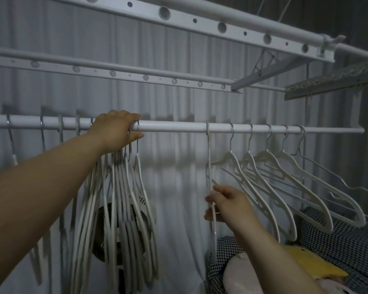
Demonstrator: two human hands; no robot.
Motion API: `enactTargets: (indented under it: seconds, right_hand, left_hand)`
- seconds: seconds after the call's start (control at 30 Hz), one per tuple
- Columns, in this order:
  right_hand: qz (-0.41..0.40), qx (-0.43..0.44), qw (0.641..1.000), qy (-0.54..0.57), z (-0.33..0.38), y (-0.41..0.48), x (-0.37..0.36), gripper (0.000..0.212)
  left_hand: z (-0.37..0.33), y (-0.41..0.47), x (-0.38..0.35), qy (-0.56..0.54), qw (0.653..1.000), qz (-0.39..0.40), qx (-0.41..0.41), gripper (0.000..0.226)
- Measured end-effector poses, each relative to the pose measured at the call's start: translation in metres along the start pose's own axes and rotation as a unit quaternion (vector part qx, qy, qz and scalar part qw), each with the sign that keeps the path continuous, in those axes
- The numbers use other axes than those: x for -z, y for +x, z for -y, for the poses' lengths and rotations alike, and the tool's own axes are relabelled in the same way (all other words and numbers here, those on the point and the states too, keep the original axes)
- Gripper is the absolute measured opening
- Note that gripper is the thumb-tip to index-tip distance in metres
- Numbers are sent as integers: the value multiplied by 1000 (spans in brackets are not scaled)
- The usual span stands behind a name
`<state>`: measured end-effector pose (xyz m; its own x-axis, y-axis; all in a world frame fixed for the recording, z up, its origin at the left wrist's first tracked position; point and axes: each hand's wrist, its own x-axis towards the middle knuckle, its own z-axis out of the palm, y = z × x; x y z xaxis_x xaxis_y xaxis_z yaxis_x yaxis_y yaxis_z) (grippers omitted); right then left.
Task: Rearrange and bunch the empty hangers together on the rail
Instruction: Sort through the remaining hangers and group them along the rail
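Pinching the lower frame of a single white plastic hanger (pixel 208 158) that is turned edge-on, the right hand (pixel 227 205) has thumb and fingertips closed on the thin bar. That grip is well below the white round rail (pixel 174 126), where the hanger's hook sits. The left hand (pixel 115 132) is curled over that rail, fingers on top and thumb beneath, gripping it right where the hooks of the packed bunch of white hangers (pixel 123 198) gather.

What matters is the gap: the single hanger lies to the right of the bunch, with a bare stretch of rail between them and nothing hooked on it. The rail runs left to right, so the hook's path is a plain slide leftward towards the left hand. The hanger itself hangs straight down. The right hand is the nearer one and holds it, though so low a grip may, I judge, let the hook lag or tilt.

Further right a row of spaced white hangers (pixel 266 181) waits, angled out over a black-and-white checked cushion (pixel 338 240). Left of the bunch, a few loose metal hooks (pixel 60 126) sit apart.
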<state>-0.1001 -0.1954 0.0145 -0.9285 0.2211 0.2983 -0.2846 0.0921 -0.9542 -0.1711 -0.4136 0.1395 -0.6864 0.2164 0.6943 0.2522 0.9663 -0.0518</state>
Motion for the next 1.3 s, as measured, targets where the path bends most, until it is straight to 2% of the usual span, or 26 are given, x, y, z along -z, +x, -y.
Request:
enactTargets:
  seconds: [0.07,0.13,0.17,0.2,0.23,0.27,0.33,0.37,0.43,0.5,0.57,0.63,0.83,1.0,1.2,1.3]
  right_hand:
    - [-58,93,981,-162,-3,-1,3,36]
    - [-148,242,918,-277,2,-13,-1,38]
    - [-169,323,884,-294,6,-20,-7,35]
    - [-165,371,866,-293,9,-26,-15,35]
    - [-130,379,872,-280,14,-33,-25,36]
    - [-76,349,897,-259,19,-39,-35,35]
    - [62,219,951,-210,22,-48,-54,32]
    - [108,163,965,-173,22,-49,-62,32]
    - [164,88,975,-122,21,-47,-74,30]
    - [189,39,978,-75,21,-47,-80,10]
    - [211,13,976,-48,18,-44,-83,27]
    - [201,-7,979,-32,15,-43,-84,37]
    - [134,-3,991,19,6,-36,-74,20]
    - [52,-4,997,50,-2,-27,-53,17]
    - [12,-21,998,65,-6,-18,-30,26]
    - [3,-24,998,65,-6,-15,-27,23]
  left_hand:
    - [4,-1,0,-10,1000,-15,-3,60]
    - [9,-3,0,5,998,-57,-8,60]
    - [10,-5,0,14,997,-78,-8,60]
    - [10,-8,-1,16,996,-90,-5,60]
    - [10,-11,-3,12,996,-94,-1,59]
    - [11,-13,-5,9,996,-88,0,59]
    - [12,-17,-8,12,998,-67,-3,60]
    - [13,-17,-6,11,998,-59,-3,59]
    - [16,-17,1,4,999,-49,-1,57]
    - [17,-17,5,6,999,-41,-1,56]
    - [18,-17,4,10,999,-41,-3,56]
    - [19,-18,2,9,999,-46,1,56]
    - [21,-16,-1,11,998,-67,-3,51]
    - [21,-16,-3,7,996,-83,-8,50]
    - [17,-16,-1,7,997,-79,-10,51]
    - [16,-17,-1,5,997,-78,-10,51]
